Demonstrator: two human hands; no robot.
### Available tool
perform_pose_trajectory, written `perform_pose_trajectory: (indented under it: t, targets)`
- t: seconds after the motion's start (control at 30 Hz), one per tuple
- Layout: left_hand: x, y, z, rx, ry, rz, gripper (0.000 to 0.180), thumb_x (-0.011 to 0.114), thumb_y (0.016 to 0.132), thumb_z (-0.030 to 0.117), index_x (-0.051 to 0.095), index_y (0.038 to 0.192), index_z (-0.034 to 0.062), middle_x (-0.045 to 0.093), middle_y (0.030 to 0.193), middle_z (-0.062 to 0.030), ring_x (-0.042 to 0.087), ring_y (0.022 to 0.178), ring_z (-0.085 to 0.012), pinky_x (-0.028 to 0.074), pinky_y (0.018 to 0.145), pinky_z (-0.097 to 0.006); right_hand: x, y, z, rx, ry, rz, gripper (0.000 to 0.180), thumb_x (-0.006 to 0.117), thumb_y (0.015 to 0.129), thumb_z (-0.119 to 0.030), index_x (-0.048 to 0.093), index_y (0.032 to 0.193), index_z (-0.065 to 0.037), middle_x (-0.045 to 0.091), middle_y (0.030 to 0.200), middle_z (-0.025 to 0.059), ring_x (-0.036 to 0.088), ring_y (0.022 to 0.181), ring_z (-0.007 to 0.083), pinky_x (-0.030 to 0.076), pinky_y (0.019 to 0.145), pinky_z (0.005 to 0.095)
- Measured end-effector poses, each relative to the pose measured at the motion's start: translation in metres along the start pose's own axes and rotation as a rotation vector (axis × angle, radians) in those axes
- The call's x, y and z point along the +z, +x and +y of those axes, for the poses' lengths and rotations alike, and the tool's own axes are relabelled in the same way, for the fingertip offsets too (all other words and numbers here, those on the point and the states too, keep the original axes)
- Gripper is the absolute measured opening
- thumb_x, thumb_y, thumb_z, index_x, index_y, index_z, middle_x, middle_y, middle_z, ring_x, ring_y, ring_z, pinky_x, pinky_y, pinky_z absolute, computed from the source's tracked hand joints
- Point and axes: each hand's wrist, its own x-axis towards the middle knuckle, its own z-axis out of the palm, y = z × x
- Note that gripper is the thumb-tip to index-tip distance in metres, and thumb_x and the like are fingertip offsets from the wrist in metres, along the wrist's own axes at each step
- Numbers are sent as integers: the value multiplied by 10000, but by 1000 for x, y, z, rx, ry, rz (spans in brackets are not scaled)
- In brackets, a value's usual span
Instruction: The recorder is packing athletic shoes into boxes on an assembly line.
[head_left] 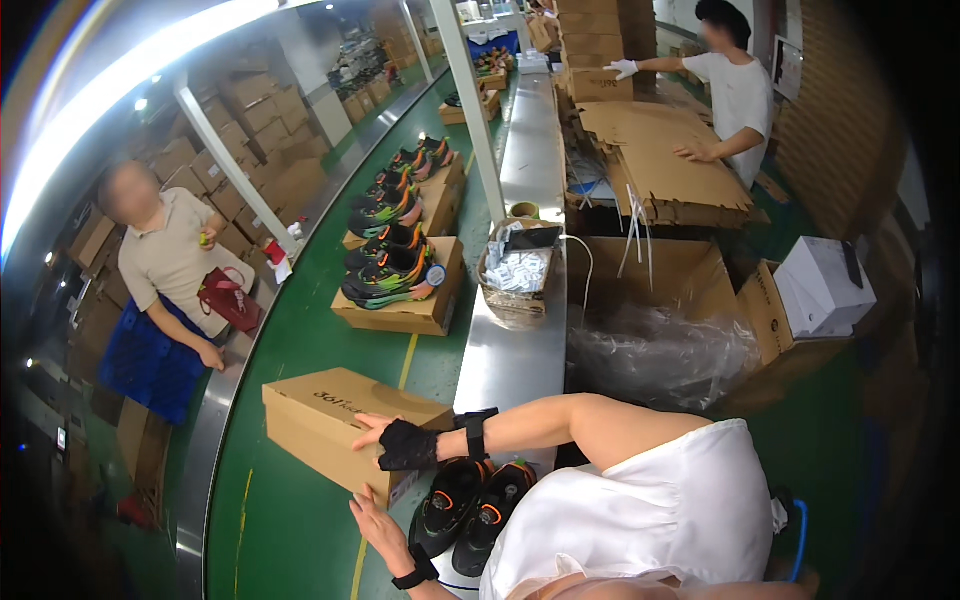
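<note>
A closed brown cardboard shoe box [315, 425] sits on the green conveyor belt in front of me. My right hand [405, 444], in a black fingerless glove, lies against the box near its lid edge with its fingers stretched out. Just below, my left hand [378, 527] is bare, its fingers apart and their tips at the lower edge of the box. Whether they touch it, I cannot tell. A pair of black sneakers [485, 515] with orange trim stands close to my body, partly hidden by my right forearm and white shirt.
Farther up the belt, several colourful sneakers [390, 265] stand on shoe boxes [435, 315]. A basket of small white packets [518, 270] sits on the metal ledge [510, 370]. Across the belt is a person [170, 250]; another [740, 100] handles flat cardboard [660, 140]. An open carton [660, 260] holds clear plastic.
</note>
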Motion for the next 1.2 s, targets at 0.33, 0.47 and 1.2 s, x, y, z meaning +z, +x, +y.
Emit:
perform_pose_trajectory:
  t: [0.33, 0.47, 1.2]
  targets:
    - [-36, -31, -116, 120, 342, 532, 363, 510, 811, 187, 445, 1040, -86, 463, 1052, -244, 425, 987, -382, 337, 865, -422, -71, 24, -15, -169, 525, 357, 291, 577, 666, -53, 560, 956, -33, 577, 893, 49, 525, 862, 124, 405, 777, 255]
    - [4, -23, -97, 27, 432, 188, 365, 465, 817, 308, 522, 1024, 12, 476, 1109, -204, 406, 1070, -334, 213, 923, -517, -90, 12, 58, -21, 681, 409, 294, 491, 729, -108, 549, 1014, -73, 566, 848, 29, 509, 857, 121, 396, 788, 258]
    - [69, 43, 106, 105, -51, -123, 236, 563, 798, 195, 567, 854, -35, 592, 710, -92, 553, 645, -122, 445, 590, -252, -297, -60, 271, 511, -573, 498, 144, 480, 691, -81, 543, 819, -101, 568, 786, 123, 542, 825, 259, 417, 736, 328]
